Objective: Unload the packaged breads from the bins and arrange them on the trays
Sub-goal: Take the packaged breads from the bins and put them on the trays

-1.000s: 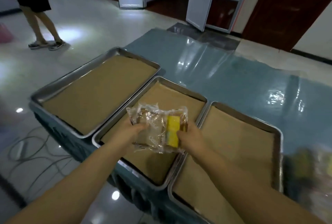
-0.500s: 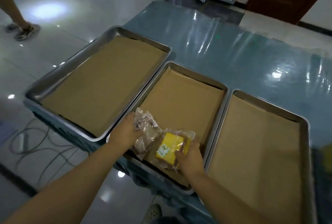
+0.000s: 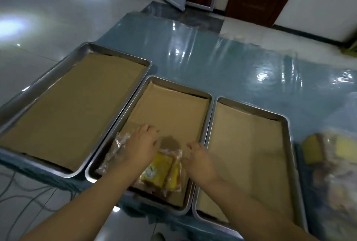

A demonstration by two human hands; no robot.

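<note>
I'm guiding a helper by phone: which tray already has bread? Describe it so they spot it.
On the blue table three trays sit in a row. Take the middle tray. Only it holds bread packs, at its near end; the others show just brown paper.

Bread packs at right are blurred (edge-cropped).

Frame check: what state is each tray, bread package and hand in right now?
Left tray: paper-lined, no bread on it.
Middle tray: paper-lined, two packages at its near end.
Right tray: paper-lined, no bread.
Clear-wrapped bread: lying flat under the left hand.
Yellow-label bread: lying flat beside it.
Left hand: fingers spread, resting on the clear-wrapped bread.
Right hand: loosely curled, holding nothing.
Breads at right: piled, blurred.
</note>
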